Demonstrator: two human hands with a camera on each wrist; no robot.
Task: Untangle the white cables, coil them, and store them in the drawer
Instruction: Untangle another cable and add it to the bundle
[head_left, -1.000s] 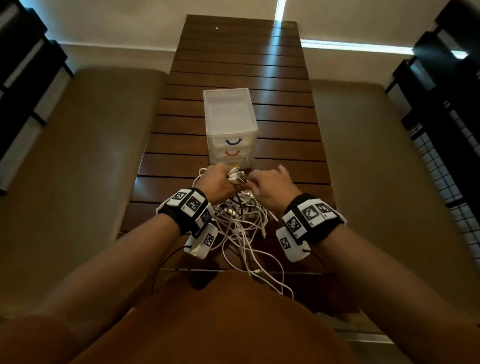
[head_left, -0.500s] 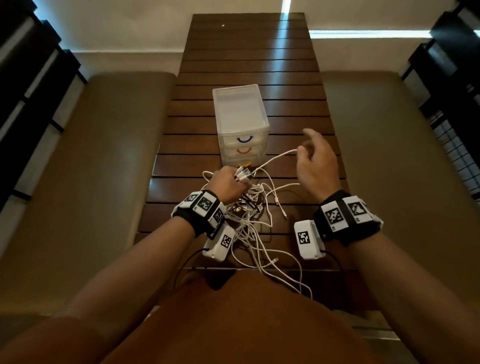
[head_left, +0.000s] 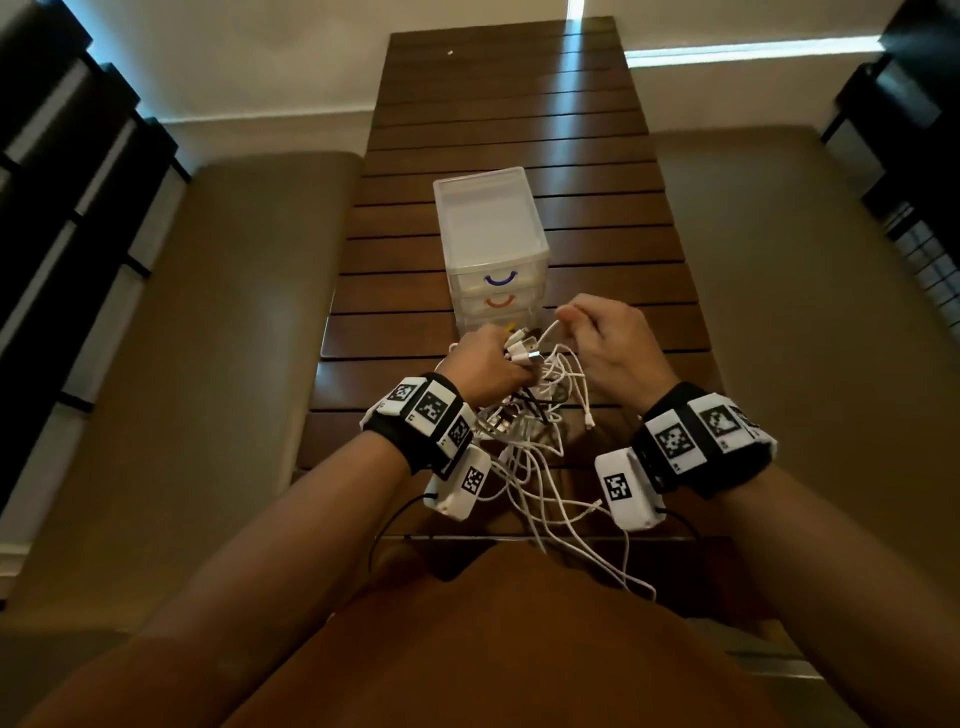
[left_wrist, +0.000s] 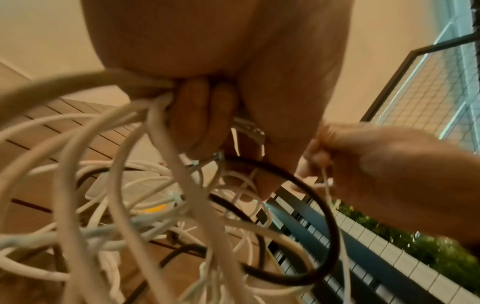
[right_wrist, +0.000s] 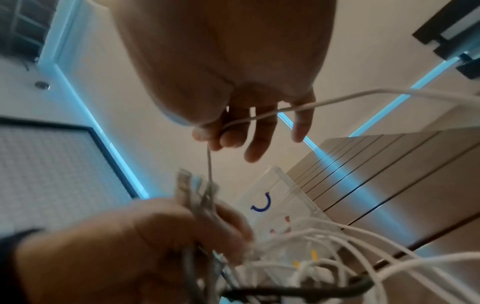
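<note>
White cables (head_left: 530, 457) in a tangled bunch over the near end of the wooden table (head_left: 519, 130), loose strands trailing off the near edge toward the person's lap. A black cable (left_wrist: 306, 236) loops through the same tangle. Left hand (head_left: 480, 366) is fisted around the bunch near the plug ends; several connectors (head_left: 522, 349) stick out past its knuckles. In the left wrist view the fingers (left_wrist: 192, 115) are curled tight around many white strands. Right hand (head_left: 613, 345) sits just beside the left, slightly farther out over the table, pinching one white cable (right_wrist: 259, 117) between thumb and forefinger; the other fingers (right_wrist: 262, 133) hang loosely spread. That single strand runs from the pinch down to the connectors in the left fist (right_wrist: 155, 236), and its other part runs off to the side across the right fingers.

Small clear plastic drawer unit (head_left: 491, 249) stands on the table just beyond the hands, drawers closed, with blue (head_left: 500, 279) and red (head_left: 500, 300) curved handles and a bit of yellow lower down. Tan benches (head_left: 208, 338) run along both sides of the table. Both wrists wear black bands (head_left: 431, 415) with white marker tags.
</note>
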